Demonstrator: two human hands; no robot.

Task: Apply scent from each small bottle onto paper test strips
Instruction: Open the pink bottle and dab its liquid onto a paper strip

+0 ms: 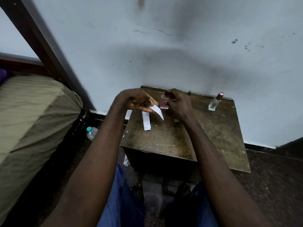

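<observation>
Strip in my left hand, pink bottle in my right, over the wooden stool.

My left hand (pixel 136 102) is curled, fingers pinching a white paper strip (pixel 157 110) that slants down twd my right. More strips (pixel 146 122) lie on the stool (pixel 172 136) just below that hand. My right hand (pixel 177 104) is wrapped rnd the pink bottle (pixel 164 102), upright, black top showing. Well off to its right stands a clear bottle w/ pink cap (pixel 215 102).

No readable text, brand or number anywhere. Pink perfume bottle (pixel 164 102), clear perfume bottle (pixel 215 102) and plastic water bottle (pixel 92 132) show no legible label. Paper strips (pixel 146 120): faint marks, too blurred to read.
</observation>
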